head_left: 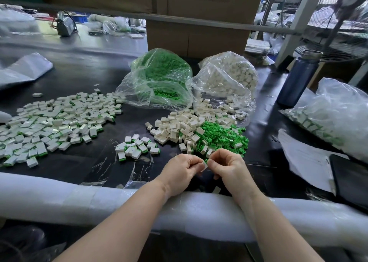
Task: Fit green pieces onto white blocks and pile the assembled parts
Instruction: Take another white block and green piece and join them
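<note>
Hands: the left hand [179, 169] and right hand [227, 166] meet just above the near edge of the dark counter [95, 76], fingers curled. Together they pinch one white block [204, 165] with a green piece [206, 160] at its top edge; whether the piece is fully seated cannot be told.

Loose stock, directly beyond the hands: a heap of white blocks [179, 128] touching a heap of green pieces [221, 138] on its right, a few white blocks lying on the green.

Bags, further back: a clear bag of green pieces [159, 78], mouth open toward the heaps; beside it on the right a clear bag of white blocks [227, 76], spilling onto the counter.

Assembled parts: a small cluster [137, 147] just left of the hands; a wide spread [53, 122] across the left of the counter; a further filled bag [326, 120] at far right.

Other: a blue metal bottle [298, 78] upright right of the bags; white foam padding [79, 200] along the counter's near edge, under both forearms; cardboard boxes [199, 36] behind the bags.
</note>
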Motion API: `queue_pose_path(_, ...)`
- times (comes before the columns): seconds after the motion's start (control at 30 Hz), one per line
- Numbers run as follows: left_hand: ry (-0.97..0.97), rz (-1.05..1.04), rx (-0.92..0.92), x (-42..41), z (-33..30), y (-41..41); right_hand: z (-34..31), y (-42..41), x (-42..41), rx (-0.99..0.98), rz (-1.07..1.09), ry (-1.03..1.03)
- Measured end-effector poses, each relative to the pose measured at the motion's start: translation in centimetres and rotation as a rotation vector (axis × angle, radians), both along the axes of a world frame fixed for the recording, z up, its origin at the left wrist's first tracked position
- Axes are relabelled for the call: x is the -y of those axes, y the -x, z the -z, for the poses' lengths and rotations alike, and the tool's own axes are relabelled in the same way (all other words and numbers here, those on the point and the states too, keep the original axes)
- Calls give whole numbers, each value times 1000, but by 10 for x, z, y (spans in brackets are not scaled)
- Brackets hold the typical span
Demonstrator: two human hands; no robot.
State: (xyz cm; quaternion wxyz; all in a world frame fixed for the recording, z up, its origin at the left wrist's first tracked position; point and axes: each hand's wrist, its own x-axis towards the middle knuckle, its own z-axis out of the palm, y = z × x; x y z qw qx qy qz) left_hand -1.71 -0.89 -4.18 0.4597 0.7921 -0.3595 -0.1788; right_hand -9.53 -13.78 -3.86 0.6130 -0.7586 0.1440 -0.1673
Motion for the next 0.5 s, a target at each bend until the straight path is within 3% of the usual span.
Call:
queue_pose_path(0.3,-41,-31,111,1,2,0,-2,2,3,-31,-28,-14)
queue_pose_path(0.5,5,-56,92,0,1,0,-2,2,2,-22,-20,-43)
